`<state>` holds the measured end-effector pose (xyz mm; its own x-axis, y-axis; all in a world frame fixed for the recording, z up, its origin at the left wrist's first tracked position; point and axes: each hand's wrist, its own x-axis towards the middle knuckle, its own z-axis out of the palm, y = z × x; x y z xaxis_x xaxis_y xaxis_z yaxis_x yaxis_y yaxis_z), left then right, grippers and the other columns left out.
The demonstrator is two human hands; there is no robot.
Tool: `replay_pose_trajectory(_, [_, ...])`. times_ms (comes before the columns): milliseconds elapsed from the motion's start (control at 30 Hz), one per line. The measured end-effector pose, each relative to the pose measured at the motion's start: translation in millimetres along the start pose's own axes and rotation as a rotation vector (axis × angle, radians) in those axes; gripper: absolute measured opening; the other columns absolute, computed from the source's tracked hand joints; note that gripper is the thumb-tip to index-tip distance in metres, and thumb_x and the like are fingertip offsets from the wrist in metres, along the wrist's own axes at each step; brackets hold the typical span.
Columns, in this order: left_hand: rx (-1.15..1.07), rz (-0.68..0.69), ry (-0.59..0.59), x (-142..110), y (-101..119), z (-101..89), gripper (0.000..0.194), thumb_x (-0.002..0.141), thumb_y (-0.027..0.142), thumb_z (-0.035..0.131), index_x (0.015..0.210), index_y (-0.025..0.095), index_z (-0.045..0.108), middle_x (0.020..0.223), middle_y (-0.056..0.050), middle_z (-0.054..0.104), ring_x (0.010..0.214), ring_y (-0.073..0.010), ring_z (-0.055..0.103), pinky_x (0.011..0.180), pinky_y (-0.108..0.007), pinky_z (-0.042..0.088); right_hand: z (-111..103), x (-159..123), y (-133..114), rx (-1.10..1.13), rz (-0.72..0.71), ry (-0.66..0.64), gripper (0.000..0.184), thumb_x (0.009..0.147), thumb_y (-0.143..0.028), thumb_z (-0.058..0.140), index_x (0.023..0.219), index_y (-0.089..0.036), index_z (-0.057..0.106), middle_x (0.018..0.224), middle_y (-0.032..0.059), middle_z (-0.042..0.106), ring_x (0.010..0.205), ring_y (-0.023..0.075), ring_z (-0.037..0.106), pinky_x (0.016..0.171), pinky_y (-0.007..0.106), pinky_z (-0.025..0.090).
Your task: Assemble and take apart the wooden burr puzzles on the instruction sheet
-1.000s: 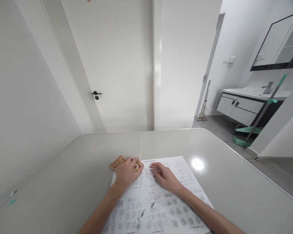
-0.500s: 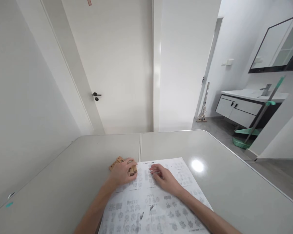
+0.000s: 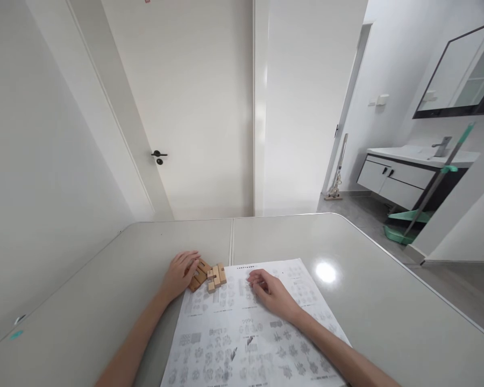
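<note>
Several notched wooden puzzle pieces (image 3: 210,274) lie on the grey table (image 3: 105,301) at the upper left corner of a printed instruction sheet (image 3: 254,333). My left hand (image 3: 179,274) rests on the leftmost pieces, fingers bent over them and touching them. My right hand (image 3: 268,290) lies on the sheet to the right of the pieces, fingers curled loosely, with nothing visible in it.
A seam (image 3: 232,239) runs down the middle of the table. Behind the table are a white door with a dark handle (image 3: 159,155) and white walls. To the right, a washroom has a vanity (image 3: 407,172), a mirror, a broom and a green dustpan (image 3: 407,220).
My left hand has slid left off the pieces on the sheet's corner, uncovering them, and now lies on the leftmost ones. My right hand has stayed in place.
</note>
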<state>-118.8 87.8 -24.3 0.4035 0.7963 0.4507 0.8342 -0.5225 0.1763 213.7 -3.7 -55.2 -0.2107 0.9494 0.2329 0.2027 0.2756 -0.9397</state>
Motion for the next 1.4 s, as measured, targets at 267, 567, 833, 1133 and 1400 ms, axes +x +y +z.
replay_pose_trajectory(267, [-0.049,0.027,-0.168,-2.7,-8.8,9.9,0.044,0.105,0.038,0.028,0.128,0.023,0.062,0.135,-0.004,0.064,0.135,-0.0248,0.045,0.116,-0.046,0.036,0.4,1.9,2.7,0.0,-0.006,-0.003,0.023,0.092,-0.029,0.053,0.113,-0.022,0.06,0.108,0.0091,0.071,0.094,0.0221,0.067,0.081,0.034,0.053])
replay_pose_trajectory(567, [0.051,0.054,-0.06,-0.9,-9.3,3.3,0.04,0.103,0.032,0.03,0.112,0.022,0.067,0.115,-0.007,0.07,0.116,-0.0252,0.055,0.107,-0.045,0.04,3.4,3.5,3.1,-0.007,-0.028,0.0,0.022,0.093,-0.03,0.053,0.112,-0.021,0.06,0.106,0.0088,0.072,0.09,0.0221,0.068,0.075,0.032,0.053])
replay_pose_trajectory(833, [0.129,-0.011,-0.036,-3.1,-8.9,4.3,0.039,0.101,0.029,0.03,0.103,0.019,0.068,0.108,-0.012,0.068,0.11,-0.0281,0.054,0.1,-0.047,0.043,3.2,1.7,-0.1,0.01,-0.025,-0.006,0.021,0.093,-0.031,0.053,0.111,-0.022,0.06,0.106,0.0089,0.071,0.091,0.0222,0.067,0.079,0.034,0.054])
replay_pose_trajectory(1133, [-0.004,0.003,-0.17,-1.4,-16.1,-36.3,0.033,0.099,0.044,0.043,0.104,0.028,0.072,0.109,-0.004,0.073,0.108,-0.0242,0.062,0.097,-0.038,0.046,5.4,2.7,8.4,0.008,-0.027,-0.014,0.022,0.094,-0.032,0.052,0.112,-0.022,0.059,0.106,0.0086,0.071,0.092,0.0226,0.067,0.079,0.034,0.053])
replay_pose_trajectory(1400, [-0.071,-0.051,-0.392,3.8,-27.3,-71.3,0.041,0.087,0.055,0.055,0.119,0.034,0.07,0.12,-0.004,0.072,0.112,-0.0296,0.064,0.091,-0.036,0.05,4.7,1.7,5.2,0.007,-0.025,-0.014,0.023,0.095,-0.035,0.052,0.112,-0.022,0.06,0.107,0.0096,0.071,0.093,0.0235,0.067,0.081,0.036,0.053])
